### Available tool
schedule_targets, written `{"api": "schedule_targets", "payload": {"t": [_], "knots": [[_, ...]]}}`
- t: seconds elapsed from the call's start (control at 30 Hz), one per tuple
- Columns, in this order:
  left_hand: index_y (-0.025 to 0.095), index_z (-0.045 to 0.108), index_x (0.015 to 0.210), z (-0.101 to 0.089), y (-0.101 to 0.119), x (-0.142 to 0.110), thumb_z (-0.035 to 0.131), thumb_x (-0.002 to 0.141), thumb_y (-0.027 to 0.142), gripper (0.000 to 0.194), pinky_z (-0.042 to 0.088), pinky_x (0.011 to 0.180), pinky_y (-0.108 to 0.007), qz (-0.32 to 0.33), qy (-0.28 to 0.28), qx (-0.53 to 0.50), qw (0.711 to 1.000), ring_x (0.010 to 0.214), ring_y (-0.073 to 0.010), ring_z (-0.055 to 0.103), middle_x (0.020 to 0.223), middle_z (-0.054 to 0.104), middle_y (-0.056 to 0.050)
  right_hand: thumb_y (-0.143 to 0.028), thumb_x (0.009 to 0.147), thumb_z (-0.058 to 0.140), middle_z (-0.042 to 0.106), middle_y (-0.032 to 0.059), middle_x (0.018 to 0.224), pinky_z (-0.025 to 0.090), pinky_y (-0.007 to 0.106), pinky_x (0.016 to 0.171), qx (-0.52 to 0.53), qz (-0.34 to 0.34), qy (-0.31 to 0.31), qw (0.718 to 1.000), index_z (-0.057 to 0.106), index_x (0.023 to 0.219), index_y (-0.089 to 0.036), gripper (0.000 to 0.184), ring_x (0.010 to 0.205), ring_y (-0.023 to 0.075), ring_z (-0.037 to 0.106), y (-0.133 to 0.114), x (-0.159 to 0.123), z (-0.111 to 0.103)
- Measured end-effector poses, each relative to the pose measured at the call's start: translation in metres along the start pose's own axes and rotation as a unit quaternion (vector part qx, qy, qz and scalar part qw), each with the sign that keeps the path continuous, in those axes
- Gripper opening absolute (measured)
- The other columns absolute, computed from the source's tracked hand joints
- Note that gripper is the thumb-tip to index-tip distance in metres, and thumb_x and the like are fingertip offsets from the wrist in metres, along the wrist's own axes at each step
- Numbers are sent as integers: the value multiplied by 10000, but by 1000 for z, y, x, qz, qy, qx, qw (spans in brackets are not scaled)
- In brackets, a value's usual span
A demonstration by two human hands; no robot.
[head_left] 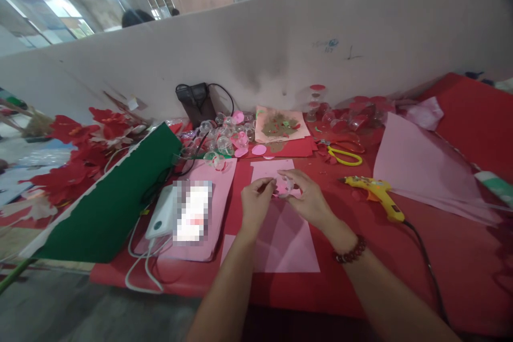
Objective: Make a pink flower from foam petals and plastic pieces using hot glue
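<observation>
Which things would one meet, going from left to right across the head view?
Red artificial flowers → black case with a cord → left hand → right hand → yellow glue gun → green-and-white roll.

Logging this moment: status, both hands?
Right hand holding clear cup; left fingers at its edge. Glue gun lying to the right, outside the grip.
</observation>
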State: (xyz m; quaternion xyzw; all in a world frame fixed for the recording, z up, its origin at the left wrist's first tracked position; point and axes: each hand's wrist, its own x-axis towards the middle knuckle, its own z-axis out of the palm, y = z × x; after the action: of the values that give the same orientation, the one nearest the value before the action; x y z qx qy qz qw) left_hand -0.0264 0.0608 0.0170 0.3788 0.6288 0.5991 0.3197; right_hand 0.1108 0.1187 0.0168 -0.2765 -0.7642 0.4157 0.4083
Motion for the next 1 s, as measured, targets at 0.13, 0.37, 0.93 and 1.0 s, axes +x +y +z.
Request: {"api": "schedule_targets", "payload": {"t": [0.13,0.37,0.93,1.0], "knots": [[155,742,889,-1,1,-2,603,763,296,235,497,642,-263,19,36,48,998,663,-156,637,733,702,-36,-105,731,548,563,76,1284,520,326,850,75,38,-38,996,549,1280,-268,573,1118,202,558,-3,-1,1],[172,717,804,-3,-4,-1,561,769,221,167,456,643,-240,70,87,145,983,665,-141,602,692,670,-9,-255,804,595,616,76,1246,511,354,898,142,106,-48,983,616,1199,-238,396,1106,210,591,-6,-3,6],[275,603,1233,6,5,-6,648,805,320,433,433,976,-345,51,-185,-101,976,1218,-239,498,1344,527,-78,-368,913,455,719,65,963,510,317,770,8,84,120,989,678,1006,-219,284,853,202,671,1,-2,4],[267,598,1236,7,2,-6,656,800,313,443,437,979,-375,24,-196,-122,973,1205,-248,510,1333,545,-84,-347,879,506,705,75,935,503,313,742,-12,73,137,988,697,951,-206,248,830,202,654,3,-2,4]]}}
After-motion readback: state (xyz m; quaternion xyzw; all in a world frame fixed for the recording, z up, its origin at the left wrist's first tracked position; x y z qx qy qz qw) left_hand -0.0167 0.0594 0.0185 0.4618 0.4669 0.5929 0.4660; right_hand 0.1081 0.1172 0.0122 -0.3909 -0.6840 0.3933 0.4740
